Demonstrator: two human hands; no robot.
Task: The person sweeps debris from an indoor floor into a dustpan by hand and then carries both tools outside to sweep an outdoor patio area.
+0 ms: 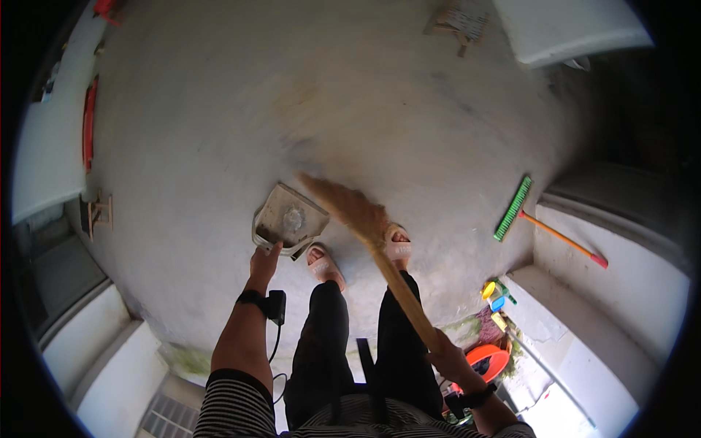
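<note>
My left hand (265,263) grips the back edge of a worn, pale dustpan (277,204), which is at floor level in front of my left foot. A whitish, crumpled-looking patch (293,219) shows inside the pan; what it is I cannot make out. In my right hand (450,363) is the wooden-coloured handle of a straw broom (347,204). Its brown bristles slant up and left, with their tip just beyond the dustpan's right front corner. The broom's neck passes in front of my right sandal (398,250). My left sandal (325,266) stands beside the pan.
A green-bristled push broom (513,208) with an orange handle leans at the right wall. Lower right are a red basin (485,363) and a yellow container (488,290). Small wooden stools stand at the left (100,215) and far right (460,25). Concrete floor spreads ahead.
</note>
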